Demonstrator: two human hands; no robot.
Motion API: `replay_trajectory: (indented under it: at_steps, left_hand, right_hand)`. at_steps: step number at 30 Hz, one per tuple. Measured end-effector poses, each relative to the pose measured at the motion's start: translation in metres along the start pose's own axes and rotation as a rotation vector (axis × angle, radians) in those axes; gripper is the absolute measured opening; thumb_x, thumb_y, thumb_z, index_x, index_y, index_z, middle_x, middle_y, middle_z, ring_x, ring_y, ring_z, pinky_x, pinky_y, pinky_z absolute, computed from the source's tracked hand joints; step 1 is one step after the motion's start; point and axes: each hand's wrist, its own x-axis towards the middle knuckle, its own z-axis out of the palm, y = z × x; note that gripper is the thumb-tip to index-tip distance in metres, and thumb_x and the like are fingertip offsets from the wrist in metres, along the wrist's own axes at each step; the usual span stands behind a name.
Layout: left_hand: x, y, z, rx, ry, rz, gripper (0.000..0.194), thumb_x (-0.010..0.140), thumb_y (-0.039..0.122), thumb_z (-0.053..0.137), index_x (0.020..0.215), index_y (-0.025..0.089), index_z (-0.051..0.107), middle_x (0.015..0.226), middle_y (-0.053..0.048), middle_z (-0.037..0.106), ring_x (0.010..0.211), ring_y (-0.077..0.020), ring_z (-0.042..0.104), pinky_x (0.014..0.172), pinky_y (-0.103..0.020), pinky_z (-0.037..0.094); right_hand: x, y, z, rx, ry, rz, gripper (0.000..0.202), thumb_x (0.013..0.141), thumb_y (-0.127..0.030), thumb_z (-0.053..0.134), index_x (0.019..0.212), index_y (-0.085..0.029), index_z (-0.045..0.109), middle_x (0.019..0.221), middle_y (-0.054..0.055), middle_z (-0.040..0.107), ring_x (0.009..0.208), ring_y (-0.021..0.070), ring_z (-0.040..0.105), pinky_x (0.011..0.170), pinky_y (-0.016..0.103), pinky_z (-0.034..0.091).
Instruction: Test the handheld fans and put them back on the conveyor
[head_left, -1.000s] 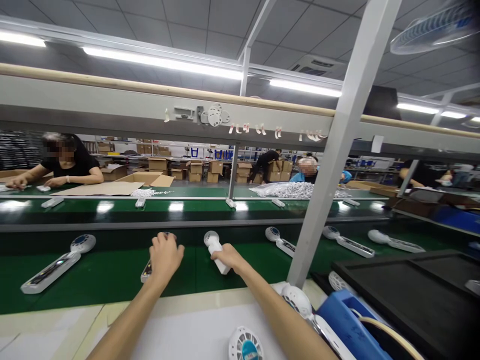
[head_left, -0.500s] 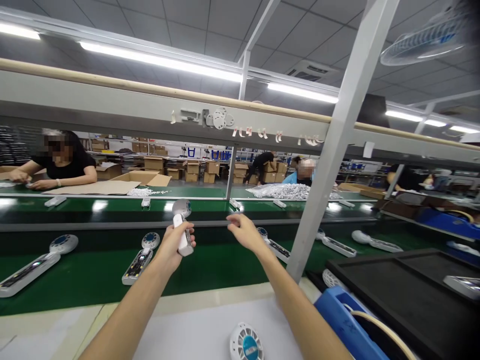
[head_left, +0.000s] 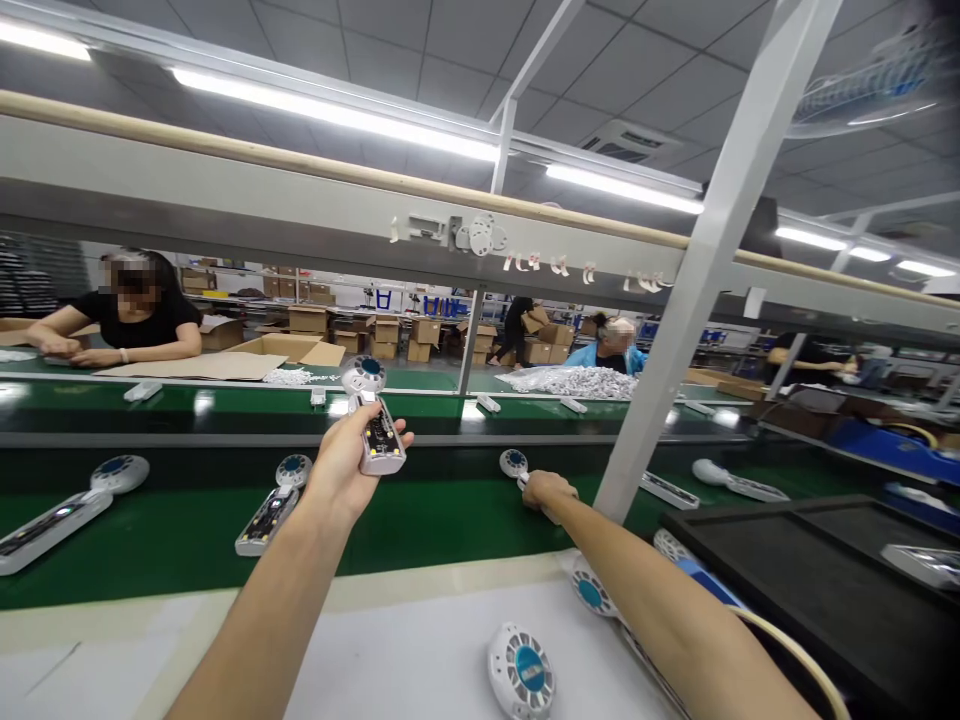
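Note:
In the head view, my left hand (head_left: 349, 455) is closed round a white handheld device (head_left: 382, 445) with a round head. Its open handle faces me and shows a dark circuit board with small lit spots. The device is held up over the green conveyor belt (head_left: 435, 520). Farther right, my right hand (head_left: 549, 490) is closed on the handle of a second handheld device (head_left: 514, 462) lying on the belt. That one's round head sticks out to the left, while my fingers hide most of its handle.
Similar devices lie on the belt, one (head_left: 268, 515) left of centre. A round white part (head_left: 523, 670) with a teal centre rests on the white worktop (head_left: 405, 650). A metal post (head_left: 697, 290) rises beside my right hand. A black tray (head_left: 810, 570) is at right. Co-workers sit opposite.
My left hand has turned its device so the circuit board faces me, and raised it slightly. My right hand has moved right and down and closed on the device on the belt.

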Motion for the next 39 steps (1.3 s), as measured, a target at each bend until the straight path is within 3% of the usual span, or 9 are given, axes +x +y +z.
replay_trajectory:
  at_steps: [3,6,12,16,19,22,27,33,39]
  left_hand:
    - [-0.003,-0.001,0.001,-0.019,-0.033,0.024,0.009,0.095,0.013,0.051,0.102,0.011,0.055,0.089,-0.011,0.067,0.079,-0.0246,0.073,0.064,-0.042,0.064]
    - [-0.003,-0.002,0.0,0.006,-0.038,0.048,0.01,0.097,0.015,0.047,0.104,0.012,0.055,0.09,-0.01,0.067,0.074,-0.0218,0.072,0.06,-0.04,0.064]
    - [-0.01,0.003,0.0,0.073,-0.05,0.068,0.013,0.088,0.006,0.053,0.1,0.012,0.054,0.084,-0.008,0.066,0.071,-0.0196,0.07,0.06,-0.036,0.063]
    - [-0.02,0.004,0.001,0.125,-0.128,0.081,0.025,0.082,0.0,0.055,0.102,0.014,0.054,0.089,-0.009,0.068,0.08,-0.0211,0.072,0.07,-0.039,0.064]
    - [-0.027,0.001,0.004,0.16,-0.195,0.074,0.028,0.082,0.002,0.056,0.106,0.016,0.055,0.095,-0.009,0.069,0.086,-0.0217,0.072,0.077,-0.044,0.064]
    - [-0.031,-0.005,0.006,0.208,-0.258,0.051,0.032,0.082,0.003,0.055,0.11,0.018,0.055,0.104,-0.008,0.068,0.089,-0.0218,0.072,0.079,-0.046,0.063]
    - [-0.032,-0.016,0.007,0.356,-0.422,0.04,0.039,0.08,0.009,0.059,0.117,0.019,0.052,0.095,-0.006,0.07,0.072,-0.0191,0.072,0.066,-0.032,0.061]
    - [-0.035,-0.022,0.008,0.403,-0.564,0.101,0.053,0.078,0.014,0.063,0.127,0.023,0.043,0.088,-0.003,0.068,0.068,-0.0188,0.069,0.063,-0.031,0.058]
    - [-0.035,-0.021,0.008,0.405,-0.59,0.122,0.058,0.077,0.014,0.064,0.129,0.025,0.04,0.09,-0.003,0.067,0.069,-0.0199,0.07,0.063,-0.032,0.058]
  right_hand:
    - [-0.003,-0.003,0.0,0.201,-0.194,0.039,0.017,0.092,-0.024,0.066,0.102,-0.011,0.064,0.103,0.006,0.066,0.092,0.018,0.065,0.081,0.037,0.057]
    - [-0.013,-0.02,-0.004,0.514,-0.342,-0.041,0.014,0.094,-0.025,0.064,0.096,-0.01,0.063,0.089,0.003,0.066,0.075,0.0125,0.064,0.067,0.028,0.056]
    - [-0.068,-0.065,-0.039,1.198,-0.403,-0.318,0.014,0.093,-0.024,0.057,0.087,-0.012,0.06,0.073,0.003,0.064,0.058,0.0094,0.06,0.056,0.021,0.055]
    - [-0.119,-0.063,-0.059,1.429,-0.487,-0.432,0.019,0.089,-0.017,0.043,0.089,-0.011,0.061,0.082,0.01,0.069,0.066,0.0152,0.067,0.065,0.03,0.061]
    - [-0.146,-0.052,-0.063,1.504,-0.493,-0.525,0.02,0.08,-0.011,0.05,0.097,-0.013,0.059,0.092,0.009,0.071,0.076,0.0201,0.071,0.075,0.038,0.062]
    - [-0.162,-0.042,-0.068,1.515,-0.467,-0.669,0.036,0.074,-0.011,0.059,0.109,-0.018,0.053,0.097,0.005,0.07,0.08,0.0217,0.071,0.076,0.042,0.062]
    - [-0.18,-0.035,-0.083,1.428,-0.461,-0.752,0.051,0.07,-0.016,0.065,0.117,-0.023,0.048,0.099,0.001,0.066,0.08,0.0193,0.07,0.068,0.035,0.062]
    - [-0.186,-0.031,-0.088,1.361,-0.474,-0.861,0.07,0.068,-0.018,0.068,0.13,-0.026,0.038,0.098,0.001,0.064,0.075,0.0183,0.069,0.059,0.03,0.059]
    - [-0.185,-0.033,-0.082,1.337,-0.503,-0.947,0.085,0.069,-0.016,0.065,0.143,-0.029,0.023,0.095,0.0,0.067,0.068,0.0183,0.069,0.06,0.033,0.059]
